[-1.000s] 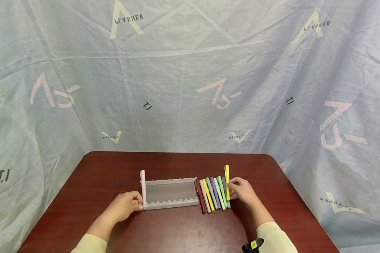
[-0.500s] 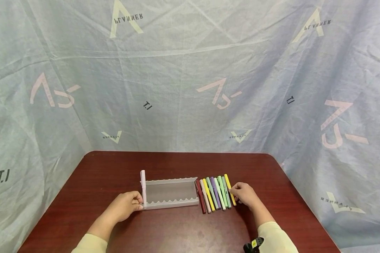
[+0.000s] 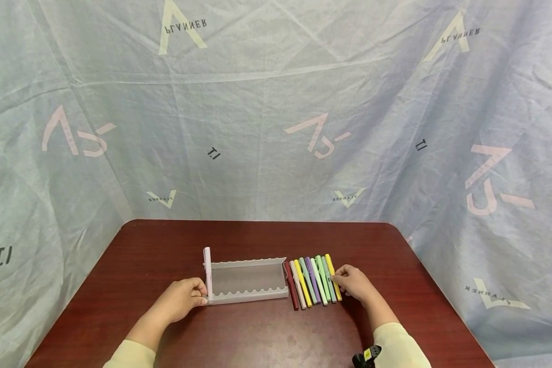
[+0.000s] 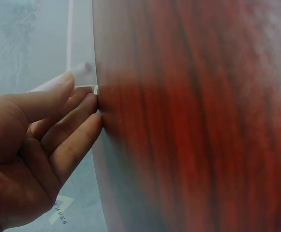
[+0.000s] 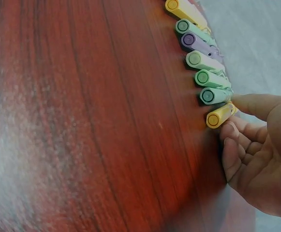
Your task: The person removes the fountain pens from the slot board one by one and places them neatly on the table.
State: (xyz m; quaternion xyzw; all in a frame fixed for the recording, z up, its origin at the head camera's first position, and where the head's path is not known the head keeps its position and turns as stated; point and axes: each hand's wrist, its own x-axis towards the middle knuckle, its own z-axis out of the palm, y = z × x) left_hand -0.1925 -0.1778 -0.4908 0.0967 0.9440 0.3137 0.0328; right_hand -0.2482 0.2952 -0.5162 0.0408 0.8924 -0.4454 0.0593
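My left hand (image 3: 184,297) holds the front left corner of a grey translucent pen tray (image 3: 253,295) with scalloped edges. A pale pink pen (image 3: 208,266) lies in its leftmost slot; in the left wrist view the thumb overlaps that pen (image 4: 83,68). On the right, my right hand (image 3: 355,282) pinches a yellow pen (image 3: 329,265) at the right end of a row of pens. Seen from the right wrist, the thumb lies over this yellow pen (image 5: 218,117), with curled fingers beside it. The pen rests on the table alongside a green-grey pen (image 5: 213,95).
Between tray and right hand lie a dark red pen (image 3: 291,286), a beige pen, another yellow pen (image 3: 302,283), a purple pen (image 3: 311,281) and several green ones, side by side. They stand on a red-brown wooden table (image 3: 257,337). A printed cloth (image 3: 257,128) hangs behind.
The right hand has lowered the yellow pen from a raised position onto the table at the row's right end, then shifted it slightly left against the row. The left hand and tray have stayed put.
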